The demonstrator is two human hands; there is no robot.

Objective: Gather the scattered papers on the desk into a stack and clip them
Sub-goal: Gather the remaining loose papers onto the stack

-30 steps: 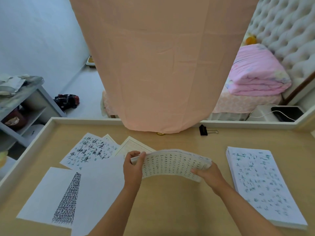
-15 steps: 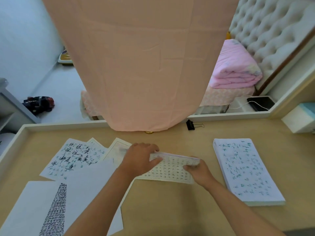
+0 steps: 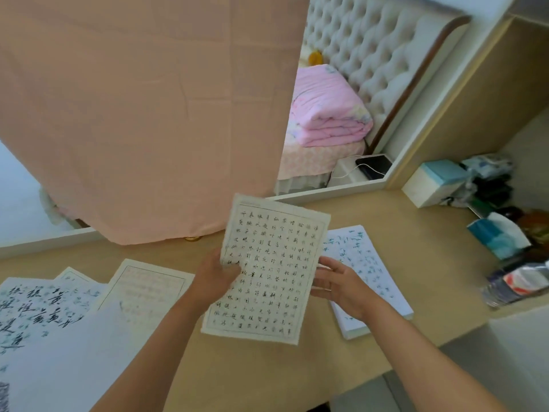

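Gridded page [image 3: 267, 272] is up off the desk [image 3: 416, 248] now instead of lying flat, with the left hand [image 3: 214, 278] pinching its left edge and the right hand [image 3: 341, 288] spread loose just beside the right edge (can't tell if it touches). Looks like mid-gathering to me. Next move is probably laying it square on the stack [image 3: 374, 281] just to its right, and the loose papers [image 3: 142, 289] further left need collecting before any clipping.

The sheet [image 3: 267, 272] is up between my left hand [image 3: 215, 278] and right hand [image 3: 341, 285], above the desk [image 3: 416, 248]; the stack [image 3: 371, 272] lies right of it, loose papers [image 3: 148, 289] left
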